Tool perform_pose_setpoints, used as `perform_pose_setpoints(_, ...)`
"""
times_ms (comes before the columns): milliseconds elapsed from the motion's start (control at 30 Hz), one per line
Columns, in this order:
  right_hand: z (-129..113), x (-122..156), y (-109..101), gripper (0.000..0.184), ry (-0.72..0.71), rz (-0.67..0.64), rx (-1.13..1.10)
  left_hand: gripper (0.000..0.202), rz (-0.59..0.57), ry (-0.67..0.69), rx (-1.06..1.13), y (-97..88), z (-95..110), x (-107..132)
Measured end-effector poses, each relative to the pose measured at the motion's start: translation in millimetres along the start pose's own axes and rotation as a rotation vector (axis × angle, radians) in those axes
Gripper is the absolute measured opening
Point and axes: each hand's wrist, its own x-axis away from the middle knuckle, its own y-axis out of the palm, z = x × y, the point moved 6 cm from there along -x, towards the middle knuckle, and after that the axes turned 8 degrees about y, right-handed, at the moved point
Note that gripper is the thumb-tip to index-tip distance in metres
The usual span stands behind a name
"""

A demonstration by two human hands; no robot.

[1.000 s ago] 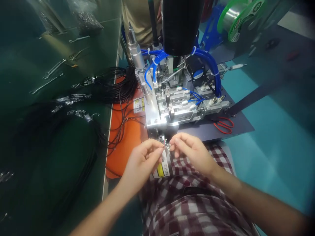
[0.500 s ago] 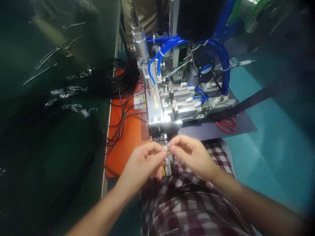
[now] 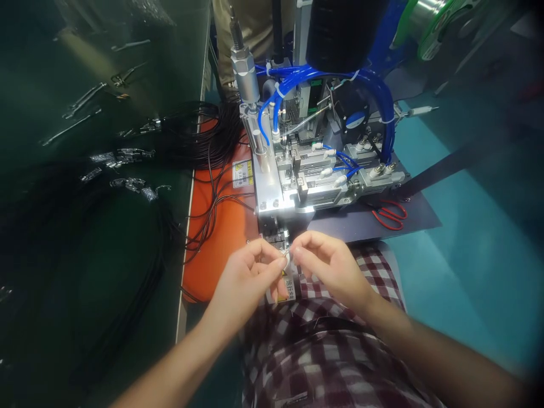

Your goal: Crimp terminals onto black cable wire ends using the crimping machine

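Right, both hands are meeting just in front of the machine, low over the checked cloth on the person's lap. Between the fingertips the wire ends are showing as a tiny pale fleck with a hint of red, too small to tell strand from strand. They are looking feather-light, limp and easily bent, so I'm judging that a fingertip pinch right behind the bare tips is the place to hold them, and gently. The left hand is pinching thumb to forefinger, its grip closed tight on those ends, the other fingers curling under. The right hand is mirroring it from the other side, its grip closed down to the very tips on the same ends, the two pinches nearly touching. Black cables are trailing across the orange mat onto the green tabletop, and red scissors are lying well apart on the right.
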Motion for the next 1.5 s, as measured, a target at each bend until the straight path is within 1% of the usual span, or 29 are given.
perform_pose_setpoints(167, -1.9, 1.4, 2.0, 0.017, 0.028, -0.021, 0.018, 0.02, -0.015, 0.015, 0.021, 0.9, 2.0, 2.2)
perform_pose_setpoints(267, -3.0, 3.3, 1.1, 0.018, 0.012, -0.012, 0.064, 0.017, -0.022, 0.014, 0.122, 2.1, 3.1, 1.5)
perform_pose_setpoints(367, -4.7, 5.0, 0.2, 0.017, -0.035, 0.013, 0.161, 0.019, -0.032, -0.013, 0.216, 2.9, 3.2, -0.4)
perform_pose_setpoints(433, -10.9, 8.0, -1.4, 0.016, -0.144, 0.082, 0.317, 0.019, -0.054, -0.036, 0.237, 3.7, 3.7, -1.2)
perform_pose_setpoints(533, -27.9, 19.4, -0.4, 0.015, -0.452, 0.229, 0.638, 0.022, -0.137, -0.066, 0.233, 6.8, 5.8, -1.0)
perform_pose_setpoints(600, -35.5, 28.5, 3.1, 0.013, -0.636, 0.279, 0.804, 0.027, -0.192, -0.077, 0.22, 8.8, 7.5, 0.1)
perform_pose_setpoints(667, -38.0, 34.6, 5.3, 0.011, -0.737, 0.291, 0.894, 0.029, -0.216, -0.08, 0.206, 9.5, 8.8, 1.2)
perform_pose_setpoints(733, -37.8, 37.5, 5.7, 0.01, -0.775, 0.295, 0.933, 0.026, -0.208, -0.087, 0.196, 9.3, 8.8, 2.0)
perform_pose_setpoints(833, -35.5, 37.2, 4.6, 0.01, -0.76, 0.308, 0.912, 0.022, -0.169, -0.103, 0.201, 9.2, 6.2, 2.3)
perform_pose_setpoints(900, -32.7, 34.2, 2.8, 0.011, -0.703, 0.309, 0.839, 0.02, -0.127, -0.109, 0.208, 8.8, 3.0, 1.8)
perform_pose_setpoints(1000, -24.6, 26.1, 0.0, 0.013, -0.526, 0.269, 0.679, 0.02, -0.042, -0.089, 0.205, 7.4, -1.9, 0.5)
perform_pose_setpoints(1100, -15.4, 19.2, -0.5, 0.014, -0.351, 0.23, 0.556, 0.02, 0.063, -0.017, 0.165, 5.3, -3.0, 0.5)
perform_pose_setpoints(1267, -0.4, 7.9, -0.8, 0.015, -0.161, 0.181, 0.374, 0.015, 0.261, 0.113, 0.045, -1.5, 4.3, 5.7)
perform_pose_setpoints(1333, 6.8, 3.1, -2.3, 0.016, -0.077, 0.162, 0.286, 0.014, 0.301, 0.139, 0.029, -4.2, 6.9, 6.8)
perform_pose_setpoints(1400, 8.5, 1.3, -3.4, 0.016, -0.058, 0.155, 0.254, 0.016, 0.287, 0.115, 0.041, -4.4, 5.9, 5.7)
perform_pose_setpoints(1433, 6.3, 1.8, -4.0, 0.015, -0.089, 0.166, 0.271, 0.017, 0.264, 0.09, 0.056, -3.4, 4.3, 4.6)
perform_pose_setpoints(1500, -3.5, 5.9, -5.6, 0.009, -0.224, 0.227, 0.361, 0.02, 0.225, 0.05, 0.089, -1.1, 1.5, 2.6)
